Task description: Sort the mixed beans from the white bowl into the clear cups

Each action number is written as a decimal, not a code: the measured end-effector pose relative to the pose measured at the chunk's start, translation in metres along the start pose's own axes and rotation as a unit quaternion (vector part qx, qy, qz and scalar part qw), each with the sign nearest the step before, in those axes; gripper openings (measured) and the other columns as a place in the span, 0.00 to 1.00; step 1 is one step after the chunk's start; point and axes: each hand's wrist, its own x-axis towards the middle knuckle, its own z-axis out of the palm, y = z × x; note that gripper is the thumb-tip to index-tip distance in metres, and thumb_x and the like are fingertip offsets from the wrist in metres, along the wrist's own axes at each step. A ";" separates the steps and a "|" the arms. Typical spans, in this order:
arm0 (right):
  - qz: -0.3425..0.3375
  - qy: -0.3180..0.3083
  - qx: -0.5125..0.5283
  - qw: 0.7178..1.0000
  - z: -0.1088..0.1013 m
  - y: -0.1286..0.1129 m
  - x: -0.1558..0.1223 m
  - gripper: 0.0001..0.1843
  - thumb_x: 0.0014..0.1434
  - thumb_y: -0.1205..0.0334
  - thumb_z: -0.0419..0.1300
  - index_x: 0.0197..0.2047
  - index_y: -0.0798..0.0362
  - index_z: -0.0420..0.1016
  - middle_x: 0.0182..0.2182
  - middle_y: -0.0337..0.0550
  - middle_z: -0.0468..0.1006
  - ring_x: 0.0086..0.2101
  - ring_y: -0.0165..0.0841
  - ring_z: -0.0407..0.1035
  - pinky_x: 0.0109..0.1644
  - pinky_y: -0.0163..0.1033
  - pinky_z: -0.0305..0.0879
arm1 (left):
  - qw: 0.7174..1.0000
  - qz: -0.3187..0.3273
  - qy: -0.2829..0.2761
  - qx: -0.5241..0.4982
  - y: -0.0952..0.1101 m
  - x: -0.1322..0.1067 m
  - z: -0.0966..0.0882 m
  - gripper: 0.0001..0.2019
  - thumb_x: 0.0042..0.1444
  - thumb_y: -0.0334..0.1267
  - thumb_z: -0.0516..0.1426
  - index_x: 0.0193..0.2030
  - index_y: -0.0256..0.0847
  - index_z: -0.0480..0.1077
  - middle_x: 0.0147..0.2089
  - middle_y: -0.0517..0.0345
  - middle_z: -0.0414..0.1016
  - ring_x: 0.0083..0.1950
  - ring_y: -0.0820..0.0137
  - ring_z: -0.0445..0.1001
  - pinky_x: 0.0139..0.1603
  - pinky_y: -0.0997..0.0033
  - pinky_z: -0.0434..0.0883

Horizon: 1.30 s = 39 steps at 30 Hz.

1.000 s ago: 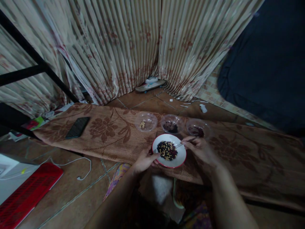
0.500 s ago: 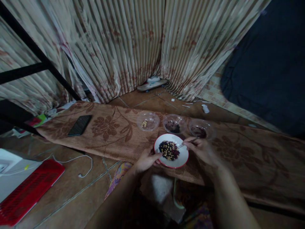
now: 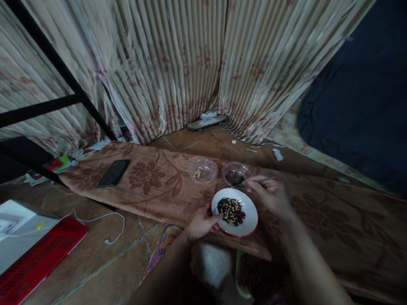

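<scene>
My left hand [image 3: 203, 222] grips the left rim of a white bowl with a red edge [image 3: 250, 220], thumb inside. A mix of dark, reddish and pale yellow beans [image 3: 231, 211] lies in the bowl. In my right hand [image 3: 270, 192] is a thin metal tool that looks like tweezers [image 3: 263, 180], its tip pointing left over the near edge of the middle clear bowl [image 3: 250, 171], which holds dark beans. Left of that, another clear bowl [image 3: 210, 171] has a few pale yellow beans. A third clear bowl is mostly hidden behind my right hand. Whether the tips hold a bean cannot be made out.
A brown flower-patterned cloth [image 3: 165, 203] covers the long low table. On its left part lies a black phone [image 3: 113, 173]. A red basket [image 3: 47, 254] and a white cable [image 3: 122, 218] are on the tiled floor. Striped curtains [image 3: 171, 63] hang behind a skateboard [image 3: 206, 122].
My right hand has lifted the tweezers out of the white bowl and moved them up toward the middle clear bowl. The left hand keeps its hold; the whole view has shifted slightly.
</scene>
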 end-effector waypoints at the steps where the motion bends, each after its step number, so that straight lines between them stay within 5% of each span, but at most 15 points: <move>1: -0.014 -0.006 0.005 1.000 0.009 -0.003 0.011 0.14 0.55 0.50 0.62 0.32 0.53 0.78 0.24 0.42 0.77 0.26 0.32 0.71 0.31 0.36 0.67 | 1.000 -0.001 -0.001 0.001 0.000 0.000 0.000 0.20 0.51 0.44 0.61 0.48 0.36 0.67 0.29 0.59 0.73 0.23 0.74 0.69 0.19 0.78 0.65; 6: -0.044 -0.030 0.023 0.998 0.060 -0.012 0.058 0.17 0.54 0.47 0.61 0.32 0.54 0.78 0.25 0.42 0.78 0.25 0.31 0.70 0.30 0.36 0.67 | 1.000 0.000 0.004 -0.003 -0.002 0.000 0.001 0.22 0.50 0.45 0.61 0.49 0.36 0.66 0.26 0.60 0.71 0.22 0.73 0.68 0.20 0.76 0.65; 9: -0.049 -0.020 0.023 0.998 0.073 -0.013 0.062 0.16 0.54 0.48 0.61 0.31 0.54 0.77 0.26 0.42 0.78 0.26 0.32 0.71 0.31 0.37 0.69 | 1.000 -0.007 0.002 -0.010 -0.004 0.001 0.001 0.24 0.50 0.45 0.61 0.51 0.36 0.66 0.26 0.60 0.72 0.22 0.73 0.68 0.20 0.75 0.65; 21: 0.053 0.061 -0.037 0.996 -0.011 0.015 -0.038 0.15 0.56 0.49 0.62 0.33 0.53 0.78 0.26 0.43 0.79 0.27 0.35 0.72 0.32 0.39 0.69 | 1.000 -0.003 0.002 -0.003 -0.001 0.001 0.001 0.22 0.50 0.44 0.61 0.50 0.35 0.66 0.27 0.59 0.72 0.23 0.73 0.69 0.20 0.76 0.66; 28: 0.065 -0.051 -0.056 0.995 -0.010 0.029 -0.043 0.16 0.56 0.48 0.60 0.34 0.53 0.79 0.30 0.44 0.80 0.30 0.35 0.72 0.34 0.38 0.68 | 1.000 -0.001 0.009 0.011 -0.001 0.001 0.000 0.20 0.50 0.44 0.61 0.47 0.36 0.67 0.26 0.59 0.73 0.23 0.72 0.70 0.22 0.74 0.67; 39: 0.086 -0.082 -0.066 0.991 -0.008 0.036 -0.044 0.15 0.56 0.49 0.61 0.36 0.53 0.80 0.31 0.44 0.80 0.31 0.35 0.72 0.35 0.39 0.66 | 1.000 0.009 0.008 0.003 -0.003 0.001 -0.001 0.20 0.51 0.44 0.62 0.47 0.35 0.67 0.26 0.60 0.72 0.23 0.73 0.69 0.20 0.77 0.65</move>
